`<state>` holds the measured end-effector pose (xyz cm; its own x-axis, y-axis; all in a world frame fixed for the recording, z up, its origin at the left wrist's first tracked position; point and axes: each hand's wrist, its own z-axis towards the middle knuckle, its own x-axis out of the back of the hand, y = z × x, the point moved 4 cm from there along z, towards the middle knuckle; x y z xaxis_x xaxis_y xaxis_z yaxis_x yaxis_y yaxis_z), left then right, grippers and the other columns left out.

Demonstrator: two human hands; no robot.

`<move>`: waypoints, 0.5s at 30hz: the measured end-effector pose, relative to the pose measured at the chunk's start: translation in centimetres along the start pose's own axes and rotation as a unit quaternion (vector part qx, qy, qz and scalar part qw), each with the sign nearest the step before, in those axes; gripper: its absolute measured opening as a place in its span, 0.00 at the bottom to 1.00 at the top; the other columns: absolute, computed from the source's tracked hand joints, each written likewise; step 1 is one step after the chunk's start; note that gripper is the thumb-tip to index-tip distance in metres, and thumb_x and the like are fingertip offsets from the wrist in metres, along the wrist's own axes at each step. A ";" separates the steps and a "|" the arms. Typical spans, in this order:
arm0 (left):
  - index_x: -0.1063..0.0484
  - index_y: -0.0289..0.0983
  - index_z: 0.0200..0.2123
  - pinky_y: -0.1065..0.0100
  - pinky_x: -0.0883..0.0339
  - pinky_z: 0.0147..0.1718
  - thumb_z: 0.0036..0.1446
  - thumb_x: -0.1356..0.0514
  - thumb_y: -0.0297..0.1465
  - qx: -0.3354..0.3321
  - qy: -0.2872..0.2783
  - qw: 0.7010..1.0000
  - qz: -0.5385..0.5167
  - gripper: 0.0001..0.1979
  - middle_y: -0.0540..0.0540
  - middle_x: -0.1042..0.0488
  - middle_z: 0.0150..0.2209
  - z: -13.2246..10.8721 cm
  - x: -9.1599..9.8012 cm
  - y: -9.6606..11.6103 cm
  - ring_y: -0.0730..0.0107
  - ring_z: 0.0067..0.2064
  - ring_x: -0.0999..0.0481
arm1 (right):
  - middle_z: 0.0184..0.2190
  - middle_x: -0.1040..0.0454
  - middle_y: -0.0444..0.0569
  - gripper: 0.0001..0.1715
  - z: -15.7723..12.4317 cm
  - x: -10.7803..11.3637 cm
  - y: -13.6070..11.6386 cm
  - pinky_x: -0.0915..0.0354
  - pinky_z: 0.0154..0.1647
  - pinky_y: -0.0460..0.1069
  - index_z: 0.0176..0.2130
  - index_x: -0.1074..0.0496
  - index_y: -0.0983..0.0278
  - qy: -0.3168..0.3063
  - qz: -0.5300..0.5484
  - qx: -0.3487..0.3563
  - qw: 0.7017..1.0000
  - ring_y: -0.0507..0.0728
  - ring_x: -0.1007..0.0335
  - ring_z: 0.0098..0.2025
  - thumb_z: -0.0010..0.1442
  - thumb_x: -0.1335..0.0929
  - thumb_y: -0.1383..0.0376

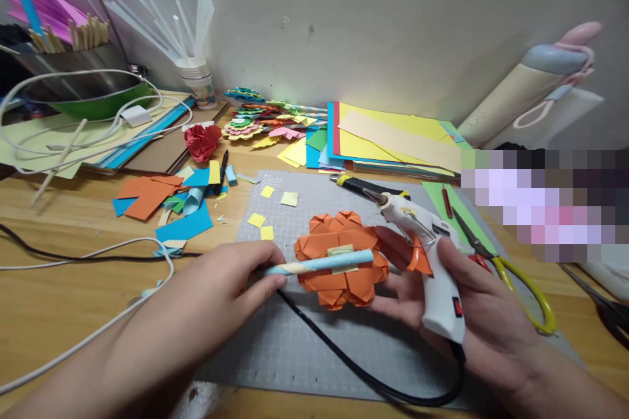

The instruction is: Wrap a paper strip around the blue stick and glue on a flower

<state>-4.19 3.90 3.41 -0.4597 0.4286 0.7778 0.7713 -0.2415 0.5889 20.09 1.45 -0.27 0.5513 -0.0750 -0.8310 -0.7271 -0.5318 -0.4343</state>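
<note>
An orange folded-paper flower [314,288] is held above the grey cutting mat [275,366], its back towards me. Across its middle lies a blue and cream rolled paper stick [319,264], over a pale yellow paper patch [339,251]. My left hand [246,275] pinches the stick's left end between thumb and fingers. In my right hand [472,294] is a white hot glue gun [439,294], its nozzle pointing up and left. Fingers of that hand also reach to the flower's right edge. The gun's black cord loops below across the mat.
Small yellow paper squares [266,192] lie on the mat, with pliers [368,186] behind. Yellow-handled scissors [525,288] lie right. Paper scraps [147,196], a red paper flower [202,142], finished paper flowers [246,127] and a paper stack [393,131] stand around. White cables [122,334] cross the left side.
</note>
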 end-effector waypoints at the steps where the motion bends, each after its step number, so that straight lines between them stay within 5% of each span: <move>1: 0.26 0.44 0.38 0.67 0.31 0.33 0.61 0.47 0.38 -0.005 0.009 1.000 0.000 0.11 0.50 0.22 0.35 0.1 0.0 0.2 0.67 0.34 0.23 | 0.57 0.29 0.46 0.22 0.0 0.0 -0.1 0.45 0.59 0.71 0.55 0.31 0.49 0.007 -0.006 0.007 1.000 0.68 0.35 0.58 0.64 0.39 0.51; 5: 0.27 0.45 0.39 0.66 0.32 0.31 0.62 0.47 0.39 -0.031 0.086 0.995 0.033 0.10 0.51 0.22 0.34 -0.1 0.6 0.6 0.67 0.34 0.24 | 0.52 0.24 0.46 0.18 -0.3 -0.4 -1.0 0.34 0.53 0.65 0.49 0.26 0.50 0.062 -0.063 0.098 0.991 0.64 0.31 0.56 0.64 0.38 0.53; 9: 0.28 0.44 0.40 0.63 0.32 0.30 0.62 0.47 0.38 -0.072 0.170 0.978 0.099 0.10 0.50 0.22 0.34 -0.7 1.0 1.0 0.64 0.34 0.24 | 0.41 0.20 0.49 0.16 -2.0 -0.9 -2.8 0.25 0.40 0.48 0.40 0.20 0.55 0.134 -0.214 0.219 0.943 0.58 0.22 0.42 0.61 0.34 0.53; 13: 0.27 0.41 0.41 0.57 0.31 0.35 0.63 0.47 0.36 -0.127 0.252 0.944 0.172 0.10 0.48 0.21 0.36 -1.3 1.1 1.8 0.60 0.36 0.22 | 0.36 0.19 0.52 0.19 -4.5 0.9 -2.6 0.24 0.29 0.48 0.40 0.20 0.55 0.111 -0.386 0.181 0.898 0.59 0.22 0.30 0.56 0.32 0.48; 15: 0.26 0.40 0.42 0.56 0.31 0.35 0.63 0.47 0.34 -0.144 0.272 0.931 0.198 0.11 0.46 0.20 0.36 -1.5 1.1 2.1 0.59 0.36 0.22 | 0.36 0.18 0.51 0.16 -5.6 2.5 -2.2 0.24 0.33 0.50 0.41 0.20 0.54 0.126 -0.478 0.156 0.855 0.63 0.21 0.36 0.53 0.29 0.53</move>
<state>-3.69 2.58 5.84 -0.3794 -0.2294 0.8963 0.8139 -0.5436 0.2054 25.41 -2.29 0.59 0.9970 0.0668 0.0401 0.0530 -0.2033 -0.9777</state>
